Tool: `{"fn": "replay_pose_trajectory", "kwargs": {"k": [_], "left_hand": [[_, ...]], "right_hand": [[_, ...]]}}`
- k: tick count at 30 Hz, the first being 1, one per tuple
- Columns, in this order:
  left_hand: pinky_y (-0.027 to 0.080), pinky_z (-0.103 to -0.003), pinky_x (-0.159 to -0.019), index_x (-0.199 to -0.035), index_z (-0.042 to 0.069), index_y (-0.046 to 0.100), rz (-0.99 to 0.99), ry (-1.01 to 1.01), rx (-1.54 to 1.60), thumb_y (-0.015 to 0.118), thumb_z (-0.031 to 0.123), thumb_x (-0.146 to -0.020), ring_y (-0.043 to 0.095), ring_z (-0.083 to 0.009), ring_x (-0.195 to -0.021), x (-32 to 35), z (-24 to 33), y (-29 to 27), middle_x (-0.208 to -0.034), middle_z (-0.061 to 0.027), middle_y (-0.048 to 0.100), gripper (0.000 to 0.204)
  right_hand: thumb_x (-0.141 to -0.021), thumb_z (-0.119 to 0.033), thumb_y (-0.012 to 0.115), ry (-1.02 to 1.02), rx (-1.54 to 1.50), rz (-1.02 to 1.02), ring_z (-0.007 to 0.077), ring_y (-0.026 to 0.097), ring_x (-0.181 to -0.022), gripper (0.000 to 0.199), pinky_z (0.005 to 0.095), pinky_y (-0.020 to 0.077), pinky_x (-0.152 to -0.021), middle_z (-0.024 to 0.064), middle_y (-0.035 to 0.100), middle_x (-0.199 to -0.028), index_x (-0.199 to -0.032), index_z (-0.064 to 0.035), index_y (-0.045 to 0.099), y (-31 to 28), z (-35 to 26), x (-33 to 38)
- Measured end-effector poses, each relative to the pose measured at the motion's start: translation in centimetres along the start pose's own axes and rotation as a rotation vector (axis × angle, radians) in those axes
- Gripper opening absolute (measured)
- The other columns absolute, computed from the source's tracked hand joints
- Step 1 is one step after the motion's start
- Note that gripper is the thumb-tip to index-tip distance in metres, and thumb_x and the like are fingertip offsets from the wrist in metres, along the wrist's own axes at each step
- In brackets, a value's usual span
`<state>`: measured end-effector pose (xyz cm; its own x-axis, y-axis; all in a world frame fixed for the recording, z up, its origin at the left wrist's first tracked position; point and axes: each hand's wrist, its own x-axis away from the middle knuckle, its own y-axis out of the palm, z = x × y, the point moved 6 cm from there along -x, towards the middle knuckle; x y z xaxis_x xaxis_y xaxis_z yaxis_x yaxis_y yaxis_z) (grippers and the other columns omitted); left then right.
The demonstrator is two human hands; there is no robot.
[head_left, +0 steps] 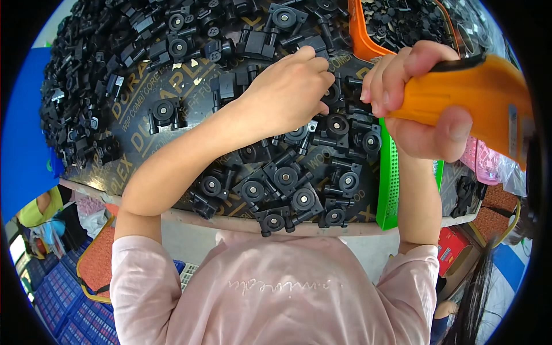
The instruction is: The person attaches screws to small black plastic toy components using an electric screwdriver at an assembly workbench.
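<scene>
My left hand [296, 92] reaches across the table with its fingers curled down on a black plastic part [332, 93], which they largely hide. In my right hand [414, 103] is an orange handheld power tool [443, 92] with a black patch on top, raised close to the camera. Its working end is hidden by my fingers. Several black plastic housings [286, 177] with round discs and silvery centres lie loose near the front edge. Another such housing [164, 110] sits apart, left of my left forearm.
A large heap of black parts [75, 86] covers the left and far side of the printed dark tabletop [190, 103]. An orange bin [359, 34] of small black pieces stands far right. A narrow green perforated tray [389, 190] lies beside my right forearm. Pink baskets [486, 164] sit further right.
</scene>
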<state>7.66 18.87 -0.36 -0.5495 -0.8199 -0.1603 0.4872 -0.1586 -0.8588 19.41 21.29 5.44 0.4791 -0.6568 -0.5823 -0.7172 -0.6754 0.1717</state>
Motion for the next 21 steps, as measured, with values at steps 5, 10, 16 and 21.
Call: {"fn": "replay_pose_trajectory", "kwargs": {"k": [5,10,16,21], "left_hand": [[0.045,-0.036,-0.081,-0.098,0.003,0.063,0.046,-0.015,0.064,0.074,0.013,-0.065,0.051,-0.0275,-0.092,0.4,-0.6,0.3,-0.09,-0.0083,0.057,0.036],[0.047,-0.032,-0.081,-0.084,-0.001,0.065,0.068,0.048,0.017,0.074,0.017,-0.067,0.053,-0.0242,-0.091,0.3,-0.4,0.2,-0.085,-0.0088,0.058,0.026],[0.045,-0.037,-0.082,-0.096,0.002,0.061,0.011,-0.02,-0.008,0.074,0.015,-0.067,0.052,-0.0289,-0.094,0.4,-0.5,0.5,-0.088,-0.0108,0.057,0.035],[0.045,-0.038,-0.08,-0.106,0.002,0.057,0.049,-0.054,-0.089,0.074,0.023,-0.069,0.054,-0.0293,-0.09,-0.1,0.2,0.0,-0.087,-0.012,0.059,0.045]], "right_hand": [[-0.078,-0.061,0.054,0.03,0.016,-0.027,0.0134,0.049,-0.055,0.061,0.0296,0.0447,-0.055,0.0041,0.05,-0.068,-0.097,-0.0037,0.045,0.4,0.4,0.0],[-0.079,-0.06,0.055,0.037,-0.052,-0.06,0.0134,0.049,-0.056,0.065,0.0294,0.044,-0.055,0.0041,0.05,-0.068,-0.105,-0.001,0.046,0.5,0.7,-0.1],[-0.08,-0.062,0.052,-0.038,-0.231,-0.325,0.0133,0.049,-0.058,0.073,0.0289,0.0428,-0.056,0.0031,0.05,-0.069,-0.12,-0.0008,0.045,0.1,0.0,-1.9],[-0.083,-0.06,0.045,-0.018,-0.088,-0.214,0.0128,0.048,-0.059,0.069,0.0292,0.0427,-0.06,0.0027,0.048,-0.071,-0.121,-0.0023,0.047,-3.3,-3.3,-1.9]]}}
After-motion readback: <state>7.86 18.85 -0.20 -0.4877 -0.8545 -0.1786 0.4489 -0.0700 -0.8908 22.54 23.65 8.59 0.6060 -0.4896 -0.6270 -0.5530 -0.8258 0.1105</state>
